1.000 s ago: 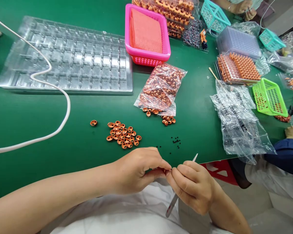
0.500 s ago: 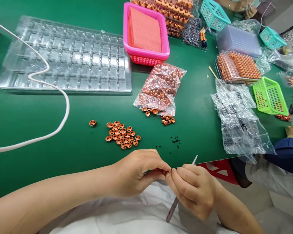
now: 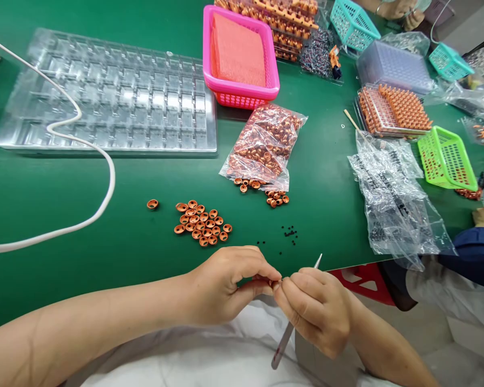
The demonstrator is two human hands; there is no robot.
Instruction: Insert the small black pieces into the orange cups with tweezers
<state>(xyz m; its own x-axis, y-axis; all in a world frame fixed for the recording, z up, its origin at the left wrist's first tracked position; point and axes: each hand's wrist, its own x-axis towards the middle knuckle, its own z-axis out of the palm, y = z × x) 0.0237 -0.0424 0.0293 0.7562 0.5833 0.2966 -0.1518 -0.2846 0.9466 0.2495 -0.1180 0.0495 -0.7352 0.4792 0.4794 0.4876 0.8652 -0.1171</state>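
Observation:
My left hand (image 3: 234,285) pinches a small copper-coloured piece (image 3: 275,284), mostly hidden by the fingertips. My right hand (image 3: 317,309) is closed, its fingertips meeting those of the left at this piece. Tweezers (image 3: 284,344) lie held through the right hand, the pointed end up and the grey handle down. On the green table (image 3: 145,274), beyond the left hand, sits a group of copper-coloured cups (image 3: 204,226), with a single cup (image 3: 152,204) to their left. Tiny black parts (image 3: 290,234) are scattered beyond my fingers.
A bag of copper cups (image 3: 266,142) lies past the loose cups, near a pink basket (image 3: 241,91). Clear trays (image 3: 116,97) and a white cable (image 3: 111,183) are at left. Plastic bags (image 3: 395,199) and a green basket (image 3: 447,158) stand right, near another person's sleeve (image 3: 474,258).
My right hand and the tweezers have shifted slightly left, and the fingertips of both hands have come closer together. The things on the table keep their places.

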